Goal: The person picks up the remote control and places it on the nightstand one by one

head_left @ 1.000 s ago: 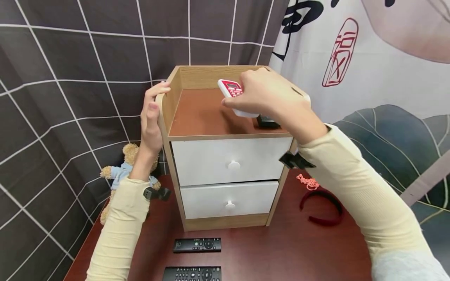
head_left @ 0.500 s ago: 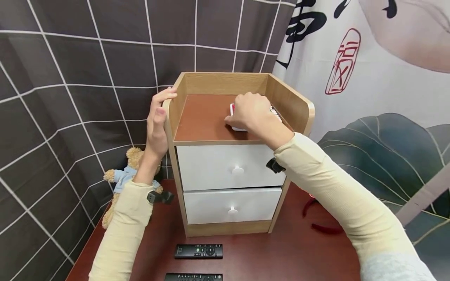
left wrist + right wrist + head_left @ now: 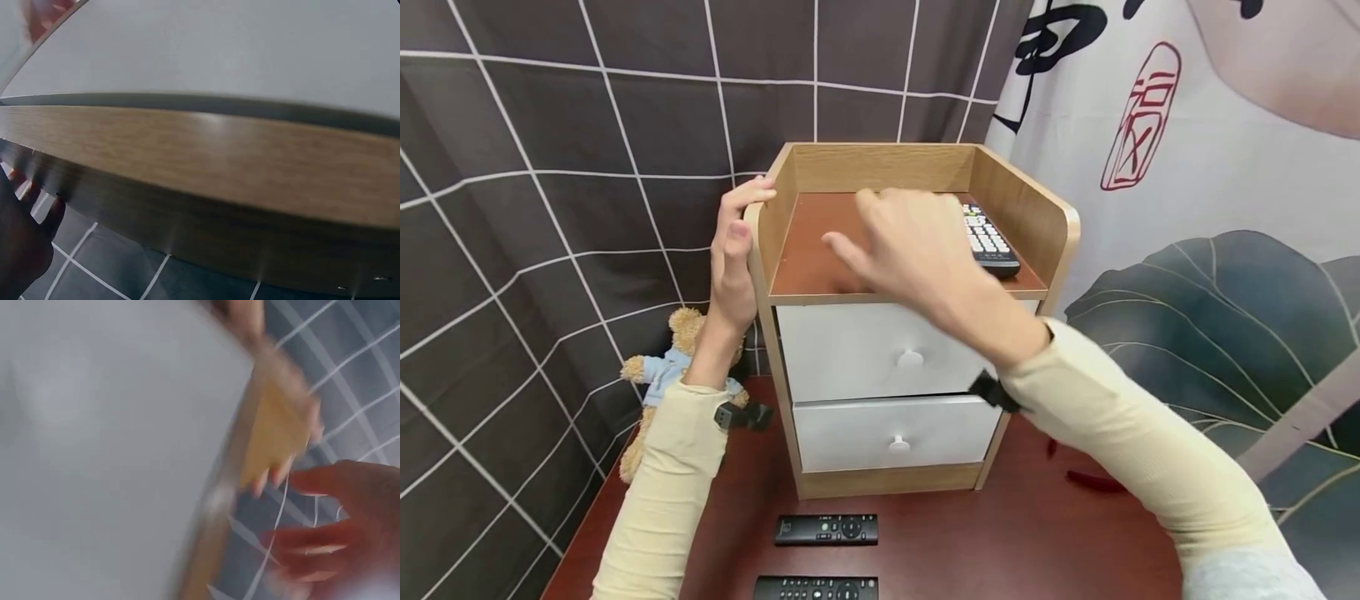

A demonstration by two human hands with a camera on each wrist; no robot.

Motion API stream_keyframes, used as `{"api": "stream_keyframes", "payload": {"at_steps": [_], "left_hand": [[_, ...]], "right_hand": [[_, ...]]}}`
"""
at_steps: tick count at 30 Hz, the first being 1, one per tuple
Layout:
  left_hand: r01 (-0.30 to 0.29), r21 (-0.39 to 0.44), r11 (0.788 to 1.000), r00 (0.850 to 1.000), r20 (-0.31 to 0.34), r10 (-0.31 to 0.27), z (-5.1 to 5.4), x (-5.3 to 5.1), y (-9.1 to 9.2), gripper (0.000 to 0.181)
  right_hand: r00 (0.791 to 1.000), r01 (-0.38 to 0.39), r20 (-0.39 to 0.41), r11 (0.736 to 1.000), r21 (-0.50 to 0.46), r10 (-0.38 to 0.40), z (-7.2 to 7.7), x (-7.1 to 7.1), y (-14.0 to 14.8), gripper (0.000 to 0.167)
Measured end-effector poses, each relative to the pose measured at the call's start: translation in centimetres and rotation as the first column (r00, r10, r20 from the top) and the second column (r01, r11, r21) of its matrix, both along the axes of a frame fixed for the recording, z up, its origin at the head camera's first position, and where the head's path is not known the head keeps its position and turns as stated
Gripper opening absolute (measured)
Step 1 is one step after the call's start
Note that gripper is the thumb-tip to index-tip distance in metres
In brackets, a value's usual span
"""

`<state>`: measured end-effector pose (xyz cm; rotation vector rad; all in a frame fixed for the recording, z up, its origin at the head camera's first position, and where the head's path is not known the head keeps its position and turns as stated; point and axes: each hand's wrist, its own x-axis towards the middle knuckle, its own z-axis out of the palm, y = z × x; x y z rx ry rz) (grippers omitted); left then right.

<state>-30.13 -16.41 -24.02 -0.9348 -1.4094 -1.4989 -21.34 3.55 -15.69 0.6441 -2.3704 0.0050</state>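
Observation:
A small wooden cabinet [image 3: 887,483] with two white drawers stands on the table. My left hand [image 3: 733,258] rests against its left side panel [image 3: 765,242], fingertips at the upper edge; in the left wrist view its fingers [image 3: 52,219] touch the panel's outer face. Over the brown top shelf [image 3: 812,237] is my right hand [image 3: 913,242], thumb stretched out, nothing visible in it. In the right wrist view its fingers [image 3: 312,540] are spread and blurred. A black remote control [image 3: 988,242] with pale keys lies along the shelf's right side. The red-and-white calculator is out of sight.
Two black remotes, one nearer the cabinet [image 3: 826,530] and one at the frame's bottom [image 3: 816,588], lie on the dark red table [image 3: 1000,542]. A teddy bear [image 3: 662,371] sits at left. The right sleeve partly covers a red headband [image 3: 1093,481].
My right hand lowered the calculator onto the shelf, then let it go and moved slightly left, with its thumb opening outward. The left hand stayed on the side panel.

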Motion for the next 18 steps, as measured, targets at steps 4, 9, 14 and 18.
{"api": "stream_keyframes", "payload": {"at_steps": [4,9,14,18], "left_hand": [[-0.004,0.001,1.0,1.0,-0.003,0.004,0.1,-0.1,0.0,0.081],[-0.018,-0.003,1.0,1.0,0.021,0.018,0.0,-0.1,0.1,0.085],[-0.026,-0.007,1.0,0.998,0.052,0.026,0.0,0.1,0.0,0.088],[-0.028,-0.004,1.0,0.998,0.052,0.028,0.0,0.1,0.1,0.088]], "right_hand": [[0.886,-0.447,-0.144,0.895,-0.007,0.441,-6.1,3.0,-0.8,0.033],[0.74,-0.67,-0.067,0.743,0.015,0.669,-14.8,4.8,-1.4,0.037],[0.697,-0.717,0.002,0.697,-0.004,0.717,-21.1,3.8,-1.2,0.031],[0.712,-0.702,0.117,0.706,0.093,0.693,-25.3,2.8,-0.8,0.024]]}}
